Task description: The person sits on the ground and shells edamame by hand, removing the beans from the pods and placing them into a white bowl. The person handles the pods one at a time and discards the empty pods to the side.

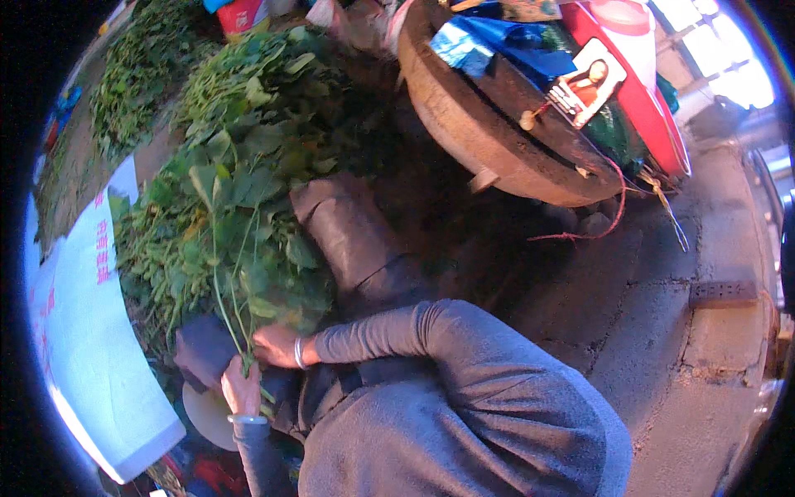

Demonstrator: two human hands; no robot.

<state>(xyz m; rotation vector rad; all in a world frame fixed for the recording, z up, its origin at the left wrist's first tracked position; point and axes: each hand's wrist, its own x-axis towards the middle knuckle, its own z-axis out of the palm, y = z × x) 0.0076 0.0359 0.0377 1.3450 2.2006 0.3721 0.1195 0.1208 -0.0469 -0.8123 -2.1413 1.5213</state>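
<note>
My left hand (241, 388), with a bangle at the wrist, is closed around the lower stems of an uprooted leafy green plant (225, 298). Its long pale stalks rise from the fist and fan out towards broad leaves. My right hand (277, 346), also wearing a bangle, is bent against the same stems just above the left fist; its fingertips are partly hidden by foliage. Beyond both hands lies a large heap of similar leafy plants (180, 248), apparently with green pods among the leaves. My dark-clad leg (348, 236) stretches along the heap's right side.
A white sheet (93, 348) with red writing lies at left. A heavy round trough (447, 133) with a spout stands upper right, holding a blue plastic bag (497, 46), a printed hand fan (587, 81) and a red plastic basin (652, 124). Block paving (658, 323) extends right.
</note>
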